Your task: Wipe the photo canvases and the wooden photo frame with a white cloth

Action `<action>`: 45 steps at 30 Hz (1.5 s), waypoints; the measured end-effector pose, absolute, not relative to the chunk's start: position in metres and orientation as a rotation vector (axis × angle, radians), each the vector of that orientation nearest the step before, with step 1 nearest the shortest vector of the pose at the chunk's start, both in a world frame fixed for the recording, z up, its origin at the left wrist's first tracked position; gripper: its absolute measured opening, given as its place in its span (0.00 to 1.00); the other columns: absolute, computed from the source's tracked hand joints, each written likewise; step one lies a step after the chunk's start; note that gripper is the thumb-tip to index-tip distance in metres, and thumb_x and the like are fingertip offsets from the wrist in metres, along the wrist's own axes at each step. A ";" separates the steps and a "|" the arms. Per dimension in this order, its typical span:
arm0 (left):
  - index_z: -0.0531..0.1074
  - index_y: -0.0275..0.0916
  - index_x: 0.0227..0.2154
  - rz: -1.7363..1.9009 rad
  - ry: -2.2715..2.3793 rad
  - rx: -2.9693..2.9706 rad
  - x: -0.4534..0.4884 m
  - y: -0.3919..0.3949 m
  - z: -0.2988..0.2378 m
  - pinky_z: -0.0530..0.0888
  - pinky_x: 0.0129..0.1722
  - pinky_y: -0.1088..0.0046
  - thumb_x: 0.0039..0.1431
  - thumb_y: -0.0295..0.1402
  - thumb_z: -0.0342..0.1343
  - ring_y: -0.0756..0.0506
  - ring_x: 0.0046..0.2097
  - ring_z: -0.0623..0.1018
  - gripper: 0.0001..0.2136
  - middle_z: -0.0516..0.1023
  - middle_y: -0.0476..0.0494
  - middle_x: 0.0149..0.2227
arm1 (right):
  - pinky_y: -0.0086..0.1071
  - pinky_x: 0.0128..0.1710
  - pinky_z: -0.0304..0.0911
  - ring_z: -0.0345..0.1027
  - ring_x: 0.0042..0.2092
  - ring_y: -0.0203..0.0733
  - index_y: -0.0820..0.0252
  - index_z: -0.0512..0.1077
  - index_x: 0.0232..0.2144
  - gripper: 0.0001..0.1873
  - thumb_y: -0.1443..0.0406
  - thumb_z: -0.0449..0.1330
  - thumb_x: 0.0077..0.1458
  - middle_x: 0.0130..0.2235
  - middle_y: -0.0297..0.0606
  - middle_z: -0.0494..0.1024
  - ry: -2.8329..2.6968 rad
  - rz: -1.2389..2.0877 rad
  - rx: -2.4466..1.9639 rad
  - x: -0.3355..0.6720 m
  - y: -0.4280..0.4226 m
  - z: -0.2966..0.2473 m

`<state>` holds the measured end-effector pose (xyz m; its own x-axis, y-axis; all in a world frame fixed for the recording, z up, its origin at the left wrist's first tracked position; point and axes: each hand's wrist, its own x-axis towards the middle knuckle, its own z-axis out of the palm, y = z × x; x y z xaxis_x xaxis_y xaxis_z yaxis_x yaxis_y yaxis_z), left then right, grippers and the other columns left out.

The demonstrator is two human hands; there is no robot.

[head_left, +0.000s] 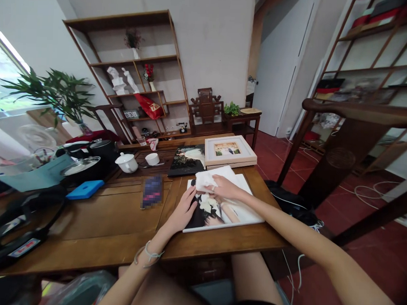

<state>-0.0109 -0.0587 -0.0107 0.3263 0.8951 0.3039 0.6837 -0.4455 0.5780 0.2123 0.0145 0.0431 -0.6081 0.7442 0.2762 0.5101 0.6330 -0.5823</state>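
A photo panel (233,211) with a white edge lies flat on the wooden table in front of me. My left hand (183,209) rests on its left side, fingers stretched out and holding nothing. Bunched under the fingers of my right hand (224,187) is a white cloth (204,181), pressed on the upper part of the picture. Part of the print is hidden by the cloth and my hands. Just behind the panel lie a dark photo panel (186,160) and a light wooden picture frame (211,158) with a small photo in it.
The table (114,225) also bears a white teapot (127,163), a white cup (152,158), a blue box (85,189), black headphones (37,209) and a blurred-out item (152,191). A dark wooden chair (340,153) stands at the right. Behind is a shelf unit (126,61).
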 end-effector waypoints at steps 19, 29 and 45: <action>0.53 0.40 0.64 0.847 1.402 2.272 -0.010 -0.058 -0.010 0.49 0.66 0.54 0.67 0.36 0.40 0.41 0.68 0.51 0.23 0.51 0.37 0.68 | 0.51 0.66 0.31 0.40 0.67 0.53 0.64 0.65 0.55 0.29 0.63 0.57 0.50 0.65 0.46 0.57 -2.700 0.204 -0.887 0.283 -0.113 0.043; 0.53 0.39 0.64 0.830 1.394 2.290 -0.011 -0.058 -0.009 0.49 0.66 0.54 0.67 0.38 0.40 0.41 0.68 0.51 0.23 0.52 0.36 0.67 | 0.51 0.63 0.40 0.48 0.65 0.53 0.69 0.58 0.60 0.31 0.60 0.53 0.57 0.63 0.55 0.60 -2.496 0.170 -1.250 0.284 -0.024 0.045; 0.54 0.40 0.63 0.900 1.422 2.287 -0.007 -0.058 -0.014 0.49 0.66 0.56 0.67 0.37 0.40 0.42 0.68 0.52 0.23 0.52 0.37 0.67 | 0.56 0.64 0.29 0.30 0.68 0.57 0.62 0.65 0.54 0.29 0.65 0.57 0.46 0.67 0.47 0.50 -2.727 0.123 -1.075 0.284 -0.105 0.043</action>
<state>-0.0072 -0.0579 -0.0138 0.3138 0.8827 0.3499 0.6940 -0.4647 0.5499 0.2844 -0.1050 0.0434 -0.7128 0.6826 0.1613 0.6654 0.7308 -0.1524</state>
